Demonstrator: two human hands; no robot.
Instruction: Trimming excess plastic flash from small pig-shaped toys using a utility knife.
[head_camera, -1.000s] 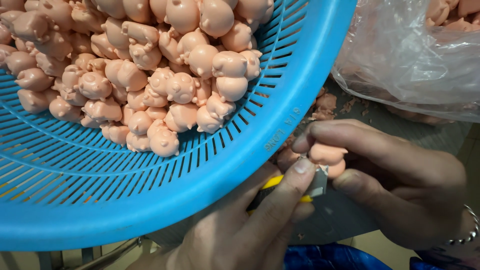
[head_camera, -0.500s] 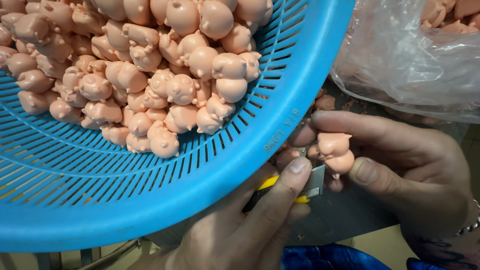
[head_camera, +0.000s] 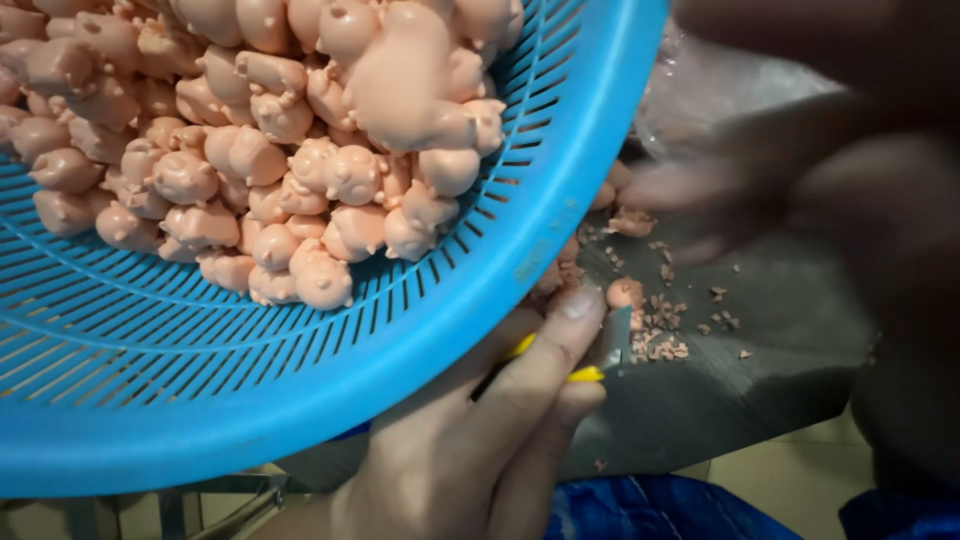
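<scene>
A: What is the left hand (head_camera: 480, 440) doing?
B: Its fingers (head_camera: 545, 365) are pinching a yellow-handled knife (head_camera: 600, 355) under the blue basket (head_camera: 480, 290) rim, at the tabletop (head_camera: 760, 390) edge.
A: And the right hand (head_camera: 800, 190)?
B: It is blurring; I cannot tell its fingers.

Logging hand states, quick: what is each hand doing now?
Left hand: closed on knife.
Right hand: motion-blurred, cannot tell.

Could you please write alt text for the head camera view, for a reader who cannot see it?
A left hand grips a small yellow-handled blade beside a blue slotted basket heaped with pink pig-shaped figures. Pink trimmings litter the dark work surface, and the right hand is a motion-blurred shape above it.
</scene>
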